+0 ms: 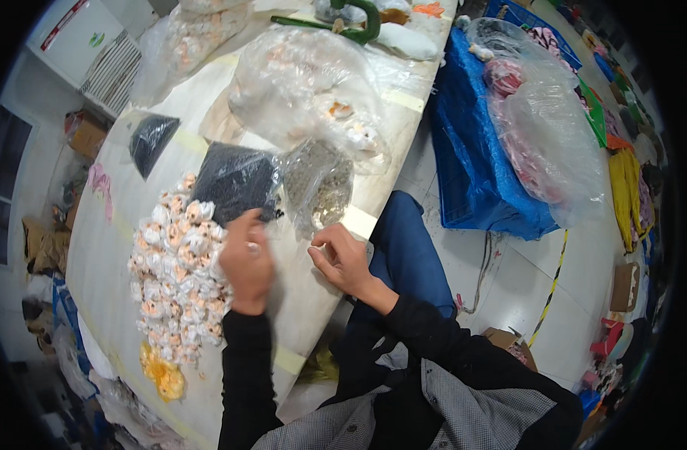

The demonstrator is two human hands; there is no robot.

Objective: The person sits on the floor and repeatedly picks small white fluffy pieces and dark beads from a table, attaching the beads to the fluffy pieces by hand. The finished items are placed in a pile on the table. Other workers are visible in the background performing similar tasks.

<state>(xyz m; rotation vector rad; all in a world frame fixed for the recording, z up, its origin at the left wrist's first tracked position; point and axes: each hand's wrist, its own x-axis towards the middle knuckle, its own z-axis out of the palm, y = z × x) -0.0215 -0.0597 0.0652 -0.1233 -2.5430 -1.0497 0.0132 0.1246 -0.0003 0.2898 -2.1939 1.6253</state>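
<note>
My left hand [247,264] is blurred by motion over the right edge of a cluster of small white-and-peach pieces [180,259] laid close together on the table. It is just below a clear bag of black bits [237,180], and what its fingers do is hard to make out. My right hand [345,261] has its fingers curled in a pinch, low over the table's right edge. Whatever it grips, if anything, is too small to name. Right above it lies an open clear bag of small grey-brown pieces [318,184].
A smaller bag of black bits [153,144] and a yellow crumpled bag [162,373] flank the cluster. Large clear bags [302,82] and a green clamp-like tool [366,22] occupy the far end. To the right stands a blue-covered crate [471,150] piled with plastic bags.
</note>
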